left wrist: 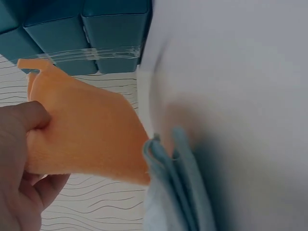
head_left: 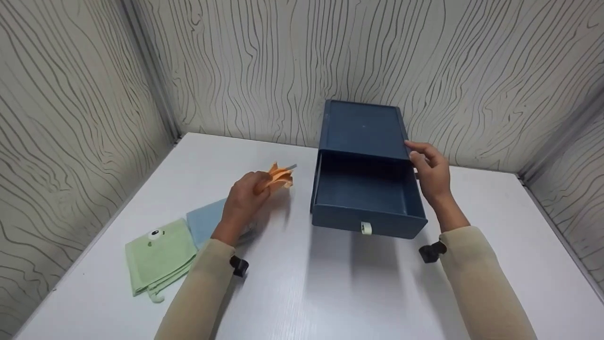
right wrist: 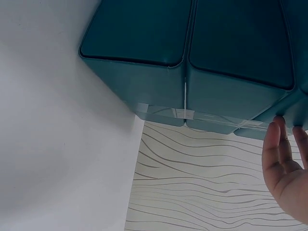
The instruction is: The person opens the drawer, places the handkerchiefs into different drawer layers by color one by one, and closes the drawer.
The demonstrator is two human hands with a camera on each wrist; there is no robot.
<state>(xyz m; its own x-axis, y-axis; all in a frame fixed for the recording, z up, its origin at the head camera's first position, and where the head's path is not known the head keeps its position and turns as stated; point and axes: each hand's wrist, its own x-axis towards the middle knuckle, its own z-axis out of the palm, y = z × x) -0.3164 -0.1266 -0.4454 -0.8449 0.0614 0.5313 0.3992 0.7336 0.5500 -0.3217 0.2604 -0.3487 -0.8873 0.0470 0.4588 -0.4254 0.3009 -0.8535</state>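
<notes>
My left hand pinches a folded orange cloth above the table, left of the dark blue drawer unit. In the left wrist view, the thumb and fingers grip one end of the fuzzy cloth. The unit's top drawer stands pulled out, its inside visible, with a pale pull tab on the front. My right hand touches the right edge of the unit's casing. Its fingertips rest against the side in the right wrist view.
Left on the white table lie a folded green cloth with a stitched eye and hanging loop, and a blue cloth partly behind my left arm. Clear tape runs across the unit's tiers. Wood-grain patterned walls enclose the table.
</notes>
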